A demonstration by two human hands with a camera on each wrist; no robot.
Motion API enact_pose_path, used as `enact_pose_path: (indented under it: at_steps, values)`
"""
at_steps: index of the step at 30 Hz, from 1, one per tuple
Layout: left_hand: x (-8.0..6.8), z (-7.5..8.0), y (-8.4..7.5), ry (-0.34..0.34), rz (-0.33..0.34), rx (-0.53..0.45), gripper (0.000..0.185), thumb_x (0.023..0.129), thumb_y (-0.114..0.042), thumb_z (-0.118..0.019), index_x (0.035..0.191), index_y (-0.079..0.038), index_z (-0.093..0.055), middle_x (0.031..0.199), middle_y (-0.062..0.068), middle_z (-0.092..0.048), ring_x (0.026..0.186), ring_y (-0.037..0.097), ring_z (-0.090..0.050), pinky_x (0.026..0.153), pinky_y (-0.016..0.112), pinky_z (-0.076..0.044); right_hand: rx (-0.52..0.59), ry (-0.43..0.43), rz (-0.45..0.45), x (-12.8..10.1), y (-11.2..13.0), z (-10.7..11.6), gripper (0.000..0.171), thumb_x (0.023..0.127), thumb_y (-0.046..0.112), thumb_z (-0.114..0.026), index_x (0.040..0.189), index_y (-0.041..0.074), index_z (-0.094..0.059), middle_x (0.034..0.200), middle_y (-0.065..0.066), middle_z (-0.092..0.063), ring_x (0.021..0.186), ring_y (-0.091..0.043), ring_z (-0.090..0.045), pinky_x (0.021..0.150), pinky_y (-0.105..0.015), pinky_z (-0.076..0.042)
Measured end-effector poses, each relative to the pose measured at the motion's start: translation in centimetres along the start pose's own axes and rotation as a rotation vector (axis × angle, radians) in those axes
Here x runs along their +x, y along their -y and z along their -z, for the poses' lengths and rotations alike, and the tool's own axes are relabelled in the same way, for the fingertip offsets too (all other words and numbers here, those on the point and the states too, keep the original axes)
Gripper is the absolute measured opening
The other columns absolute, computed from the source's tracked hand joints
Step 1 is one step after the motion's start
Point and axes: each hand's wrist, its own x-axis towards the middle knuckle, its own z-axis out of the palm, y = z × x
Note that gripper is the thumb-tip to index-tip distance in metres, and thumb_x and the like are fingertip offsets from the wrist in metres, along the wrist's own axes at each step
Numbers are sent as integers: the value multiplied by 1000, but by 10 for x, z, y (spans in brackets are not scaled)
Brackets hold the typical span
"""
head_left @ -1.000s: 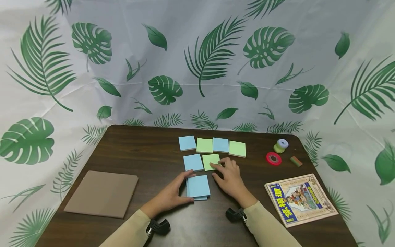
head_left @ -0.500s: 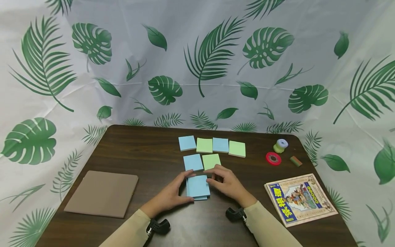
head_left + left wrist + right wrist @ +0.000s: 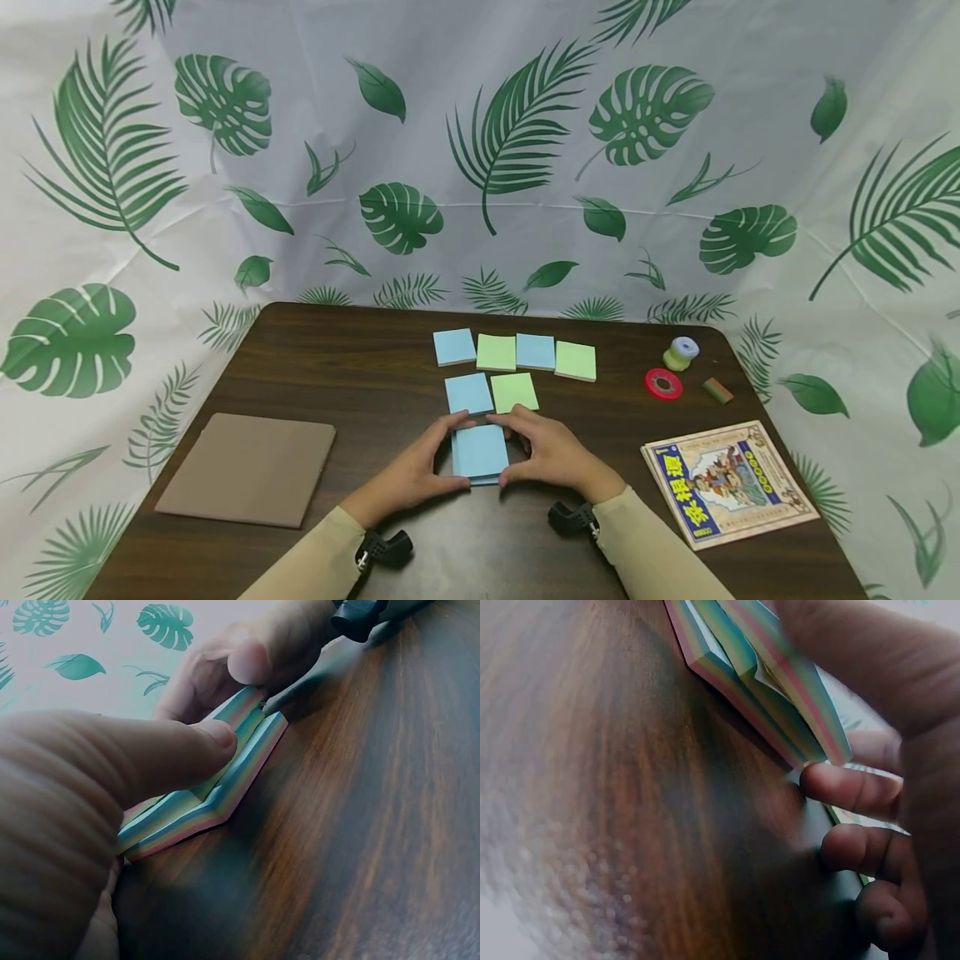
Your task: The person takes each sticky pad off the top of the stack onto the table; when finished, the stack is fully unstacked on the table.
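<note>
A stack of sticky note pads (image 3: 482, 452) with a blue top lies at the front middle of the table, its layers slightly offset. Striped edges of the stacked pads (image 3: 251, 766) show in the left wrist view. My left hand (image 3: 408, 473) grips the stack's left side, thumb at the near edge and fingers at the far edge. My right hand (image 3: 557, 454) spans the right side, thumb at the near corner and index finger at the far one. In the right wrist view, the top pad (image 3: 810, 690) sits tilted over the lower ones, its far end by my fingertips.
Behind the stack lie a blue pad (image 3: 468, 393) and a green pad (image 3: 515, 392); a row of several blue and green pads (image 3: 497, 353) is farther back. A brown board (image 3: 247, 469) lies left. Booklets (image 3: 731, 485), a red disc (image 3: 663, 384), tape rolls (image 3: 681, 354) and a small striped block (image 3: 717, 391) lie right.
My right hand has left the green pad behind and come down toward me to the stack, its thumb and index finger now spanning its right side. The left hand has stayed in place.
</note>
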Motion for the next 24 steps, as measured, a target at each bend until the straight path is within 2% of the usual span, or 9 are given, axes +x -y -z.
enact_pose_path:
  at_steps: [3,9,16,24]
  values:
    - [0,0,-1,-6,-18,34,100,91,-24,-92,169,-10,-31,167,0,-53,155,23,-47,127,36,-37,-29,15,-11,0,1,0,92,74,70,-90,154,34,-59,114,12,-60,75,-2,-42,66,-20,-40]
    - [0,-4,1,-20,-61,120,103,89,-23,-94,169,-7,-31,164,5,-52,145,21,-54,121,43,-45,-58,29,-37,0,2,-2,84,78,74,-86,150,39,-60,117,19,-59,79,-4,-48,71,-23,-44]
    - [1,-5,1,-24,-69,143,103,88,-22,-94,168,-5,-31,163,6,-53,142,20,-55,120,45,-46,-54,14,-44,0,1,-3,79,81,72,-86,148,39,-60,115,19,-58,78,-4,-47,69,-23,-44]
    - [0,-5,-1,-31,-80,159,104,88,-23,-94,168,-4,-31,161,7,-54,141,21,-56,118,45,-48,-6,-18,-41,-1,-3,-5,78,79,73,-87,146,46,-58,110,15,-59,79,-5,-50,67,-22,-44]
